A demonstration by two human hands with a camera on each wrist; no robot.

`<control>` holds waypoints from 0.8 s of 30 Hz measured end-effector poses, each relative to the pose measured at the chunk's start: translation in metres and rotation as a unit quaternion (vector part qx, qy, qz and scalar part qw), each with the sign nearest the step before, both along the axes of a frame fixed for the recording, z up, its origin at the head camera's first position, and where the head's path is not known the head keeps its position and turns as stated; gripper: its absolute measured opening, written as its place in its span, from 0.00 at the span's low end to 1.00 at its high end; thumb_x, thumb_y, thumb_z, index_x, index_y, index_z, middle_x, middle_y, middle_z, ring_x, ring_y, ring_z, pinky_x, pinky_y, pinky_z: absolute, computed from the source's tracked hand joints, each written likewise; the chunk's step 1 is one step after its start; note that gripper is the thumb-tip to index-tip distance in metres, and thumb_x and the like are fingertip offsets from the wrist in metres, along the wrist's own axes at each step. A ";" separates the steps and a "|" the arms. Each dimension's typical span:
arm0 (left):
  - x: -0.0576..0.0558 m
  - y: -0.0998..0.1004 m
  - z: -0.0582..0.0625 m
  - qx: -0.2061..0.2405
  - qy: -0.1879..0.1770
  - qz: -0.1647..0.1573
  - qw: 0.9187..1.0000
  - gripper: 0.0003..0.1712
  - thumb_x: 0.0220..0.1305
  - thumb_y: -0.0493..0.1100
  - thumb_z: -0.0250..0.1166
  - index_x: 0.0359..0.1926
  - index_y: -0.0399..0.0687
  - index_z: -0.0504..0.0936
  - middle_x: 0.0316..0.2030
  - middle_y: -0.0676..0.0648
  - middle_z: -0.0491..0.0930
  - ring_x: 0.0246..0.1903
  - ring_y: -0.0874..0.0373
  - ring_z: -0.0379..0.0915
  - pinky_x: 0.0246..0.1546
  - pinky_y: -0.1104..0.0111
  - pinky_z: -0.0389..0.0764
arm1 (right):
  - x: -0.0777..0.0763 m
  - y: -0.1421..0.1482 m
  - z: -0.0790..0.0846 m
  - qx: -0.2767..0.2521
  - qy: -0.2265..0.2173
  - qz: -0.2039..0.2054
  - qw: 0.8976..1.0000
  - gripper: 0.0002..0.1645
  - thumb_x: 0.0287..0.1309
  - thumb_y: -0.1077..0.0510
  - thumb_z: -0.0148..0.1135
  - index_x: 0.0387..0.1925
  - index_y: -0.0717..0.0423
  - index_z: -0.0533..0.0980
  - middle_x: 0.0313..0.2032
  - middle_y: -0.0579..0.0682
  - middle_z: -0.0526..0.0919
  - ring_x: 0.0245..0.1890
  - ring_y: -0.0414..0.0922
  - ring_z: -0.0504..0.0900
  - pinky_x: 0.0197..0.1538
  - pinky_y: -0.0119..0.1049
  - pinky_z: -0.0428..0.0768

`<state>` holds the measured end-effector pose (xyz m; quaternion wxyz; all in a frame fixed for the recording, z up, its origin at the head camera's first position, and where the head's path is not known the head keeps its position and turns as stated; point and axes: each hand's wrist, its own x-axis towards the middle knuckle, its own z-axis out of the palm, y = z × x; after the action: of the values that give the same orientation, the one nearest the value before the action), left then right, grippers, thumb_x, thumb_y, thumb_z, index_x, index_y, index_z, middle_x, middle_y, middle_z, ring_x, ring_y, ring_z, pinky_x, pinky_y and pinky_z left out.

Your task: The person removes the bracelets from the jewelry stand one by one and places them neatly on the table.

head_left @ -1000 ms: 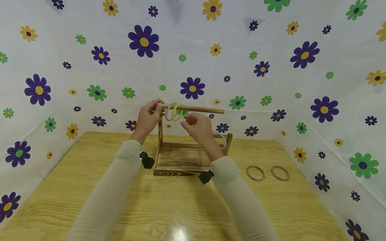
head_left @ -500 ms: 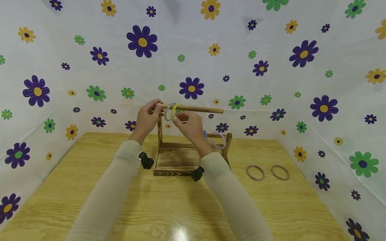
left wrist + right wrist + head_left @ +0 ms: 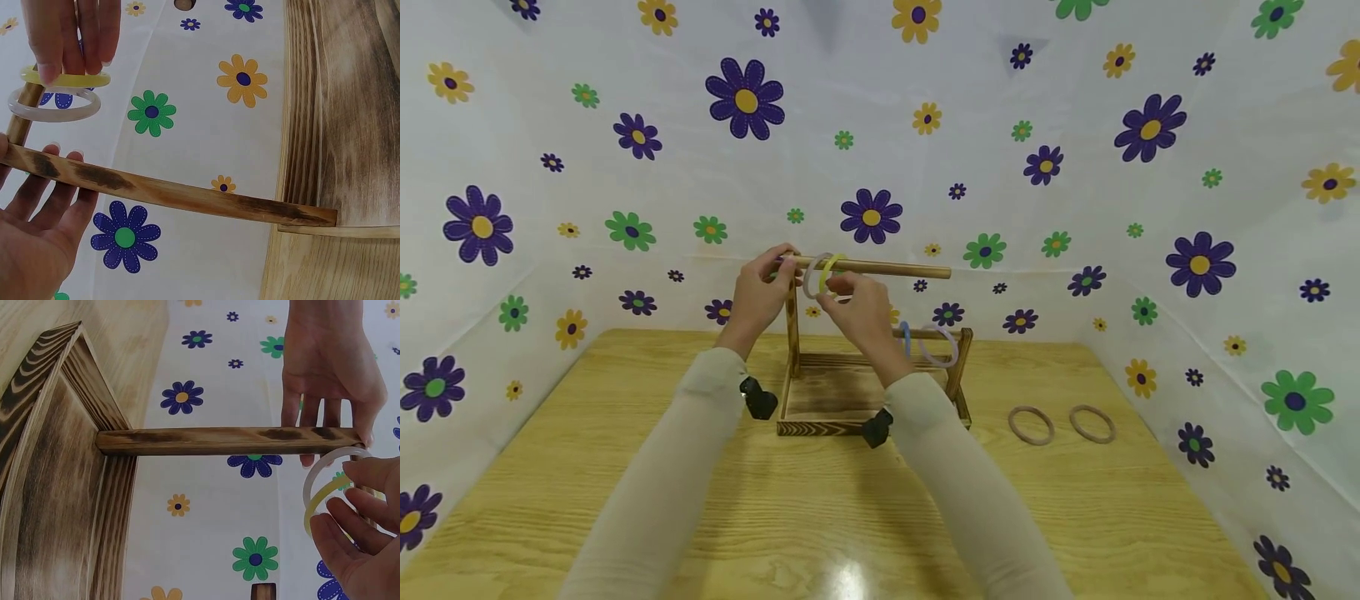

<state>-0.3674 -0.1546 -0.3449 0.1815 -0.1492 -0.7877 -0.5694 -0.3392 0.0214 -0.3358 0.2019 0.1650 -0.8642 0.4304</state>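
Observation:
A wooden bangle stand has an upright post on the left and an upper bar reaching right from its top. My left hand grips the post's top end, the thumb on one side and the fingers behind. Around the bar hang a pale translucent bangle, closest to the post, and a yellow bangle right beside it. My right hand pinches the yellow bangle between thumb and fingers; in the right wrist view those fingers cover part of its ring.
Lower on the stand, a blue bangle and a lilac bangle hang from a second bar. Two brownish bangles lie on the wooden table to the right. Flower-printed cloth encloses the back and sides.
My right hand has moved left along the bar with the yellow bangle, bringing it closer to the pale one. The blue bangle has come into view behind my right wrist. My left hand keeps its hold.

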 end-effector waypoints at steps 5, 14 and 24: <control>0.000 0.000 0.001 0.004 -0.006 0.000 1.000 0.23 0.82 0.52 0.51 0.66 0.45 0.77 0.54 0.34 0.83 0.55 0.41 0.82 0.50 0.64 0.82 | 0.000 -0.002 0.000 0.002 0.009 0.002 1.000 0.15 0.64 0.57 0.71 0.47 0.64 0.85 0.46 0.60 0.90 0.49 0.56 0.90 0.49 0.41 0.89; 0.002 0.001 0.003 -0.001 -0.009 0.004 1.000 0.23 0.82 0.52 0.50 0.66 0.45 0.77 0.56 0.34 0.83 0.55 0.41 0.82 0.53 0.61 0.82 | 0.000 -0.001 0.001 0.005 0.016 -0.002 1.000 0.12 0.65 0.57 0.71 0.43 0.63 0.86 0.42 0.58 0.91 0.45 0.52 0.91 0.49 0.39 0.88; 0.001 0.000 0.001 0.001 -0.003 -0.005 1.000 0.23 0.82 0.52 0.50 0.66 0.43 0.76 0.55 0.33 0.83 0.54 0.40 0.82 0.54 0.56 0.82 | 0.003 0.000 0.001 -0.013 0.009 -0.005 1.000 0.10 0.64 0.58 0.72 0.41 0.63 0.86 0.41 0.58 0.91 0.43 0.52 0.91 0.49 0.39 0.88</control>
<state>-0.3663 -0.1544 -0.3435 0.1759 -0.1512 -0.7873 -0.5713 -0.3361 0.0218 -0.3346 0.2142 0.1623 -0.8575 0.4387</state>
